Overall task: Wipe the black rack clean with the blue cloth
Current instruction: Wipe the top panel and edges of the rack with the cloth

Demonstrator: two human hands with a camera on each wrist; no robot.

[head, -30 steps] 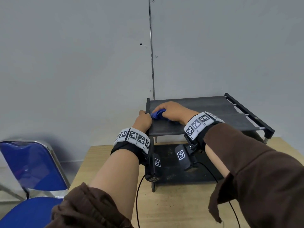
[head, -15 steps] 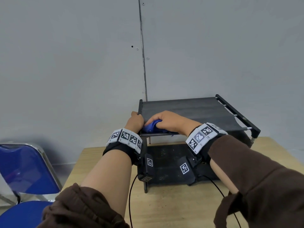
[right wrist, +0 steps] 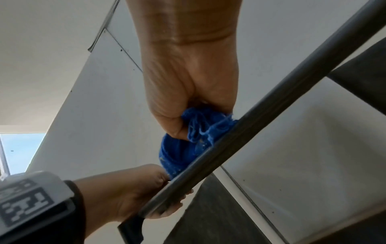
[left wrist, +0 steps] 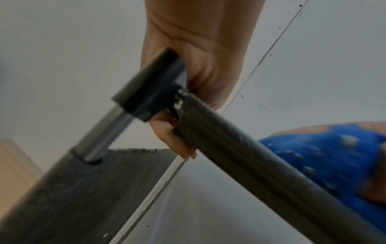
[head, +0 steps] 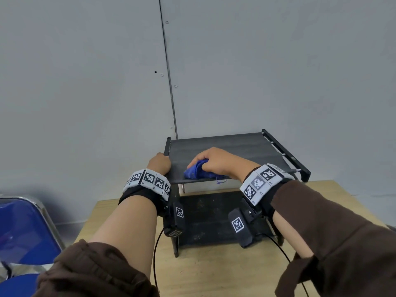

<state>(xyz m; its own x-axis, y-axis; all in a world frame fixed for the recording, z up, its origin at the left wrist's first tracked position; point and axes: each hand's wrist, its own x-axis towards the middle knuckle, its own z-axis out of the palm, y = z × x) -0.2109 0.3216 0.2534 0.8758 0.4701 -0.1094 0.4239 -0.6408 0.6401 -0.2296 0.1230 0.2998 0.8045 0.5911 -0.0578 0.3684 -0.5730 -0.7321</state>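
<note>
The black rack (head: 240, 146) stands on a wooden table against the wall, with a dark fabric top shelf and a lower shelf (head: 210, 215). My left hand (head: 159, 162) grips the rack's front-left corner (left wrist: 150, 92), fingers curled round the frame. My right hand (head: 216, 161) clutches the bunched blue cloth (head: 197, 171) and presses it on the top shelf near its front edge. In the right wrist view the blue cloth (right wrist: 188, 145) bulges from my fist against the front rail (right wrist: 271, 105). The blue cloth (left wrist: 325, 158) also shows blurred in the left wrist view.
The wooden table (head: 214, 273) extends in front of the rack. A blue folding chair (head: 23, 228) stands at the left, beside the table. The grey wall (head: 235, 71) is right behind the rack. Wrist camera cables (head: 155, 254) hang over the tabletop.
My right hand has carried the cloth rightward along the front of the top shelf, away from the left hand. The left hand stays on the rack's corner.
</note>
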